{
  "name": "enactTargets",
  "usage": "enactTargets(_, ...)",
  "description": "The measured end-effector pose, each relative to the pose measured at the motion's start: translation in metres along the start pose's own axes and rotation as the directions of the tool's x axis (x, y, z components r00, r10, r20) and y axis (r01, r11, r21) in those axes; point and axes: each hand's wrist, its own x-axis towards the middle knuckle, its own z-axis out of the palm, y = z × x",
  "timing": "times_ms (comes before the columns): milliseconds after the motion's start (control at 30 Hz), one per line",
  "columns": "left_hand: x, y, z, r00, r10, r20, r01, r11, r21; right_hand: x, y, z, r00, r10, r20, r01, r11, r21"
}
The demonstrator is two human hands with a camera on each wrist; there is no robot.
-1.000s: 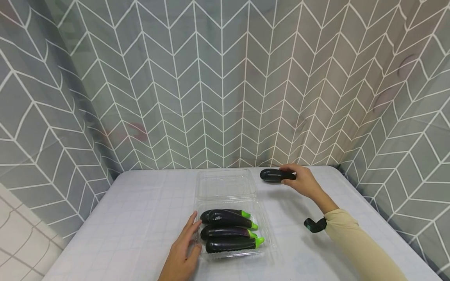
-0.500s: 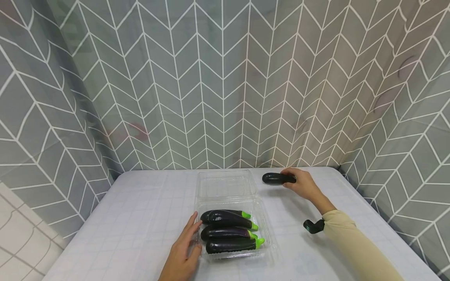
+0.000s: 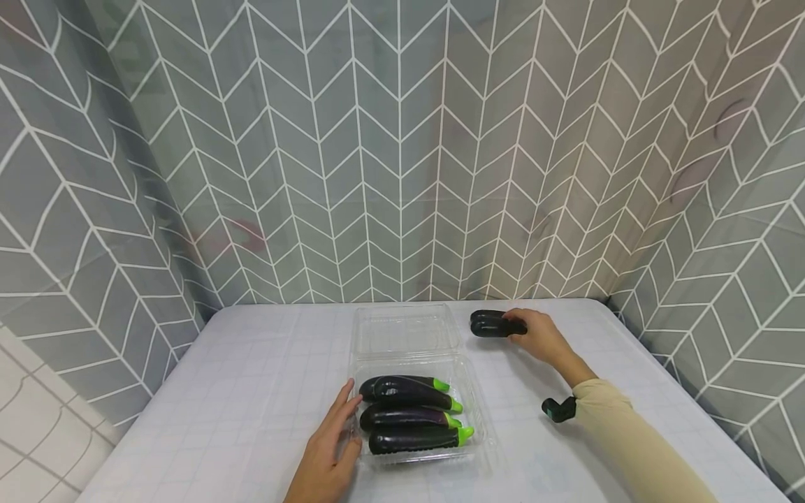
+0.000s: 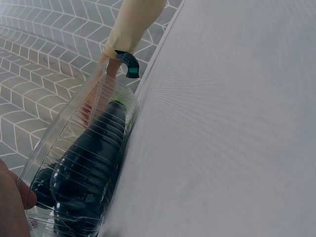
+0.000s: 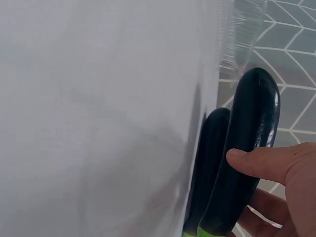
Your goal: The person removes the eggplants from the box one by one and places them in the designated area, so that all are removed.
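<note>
The right hand (image 3: 539,337) pinches an eggplant (image 3: 492,327) between thumb and fingers, right of the clear box's open lid (image 3: 405,330). The left hand (image 3: 323,453) — fingers spread — touches the clear box (image 3: 476,404) holding 4 eggplants (image 3: 405,417). Since the earlier frame, the pinched one has shifted nearer — a 2nd eggplant (image 3: 483,314) now shows behind.

In the head view, the right hand (image 3: 537,337) conceals the stem end of the held eggplant (image 3: 492,327), which itself covers part of the far eggplant (image 3: 486,314). The near edge crops the left hand (image 3: 323,453) and the right sleeve (image 3: 632,436). Inside the clear plastic clamshell (image 3: 405,330), the farthest eggplant (image 3: 367,388) is partly covered by its neighbour (image 3: 409,390). The right wrist view truncates both green stems (image 5: 208,233). In the left wrist view, ribbed plastic distorts the eggplants; their count is indeterminable.
</note>
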Motion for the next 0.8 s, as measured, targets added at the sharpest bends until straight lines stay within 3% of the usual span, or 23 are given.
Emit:
enactTargets(400, -0.001, -0.004, 0.002, 0.993, 0.112, -0.042, -0.115, 0.992, -0.06, -0.004, 0.005, 0.007, 0.999, 0.03, 0.022, -0.029, 0.999, -0.032)
enactTargets(800, -0.001, -0.006, 0.003, 0.994, 0.101, -0.037, -0.103, 0.993, -0.06, -0.005, 0.009, 0.012, 0.998, 0.06, 0.022, -0.059, 0.997, -0.051)
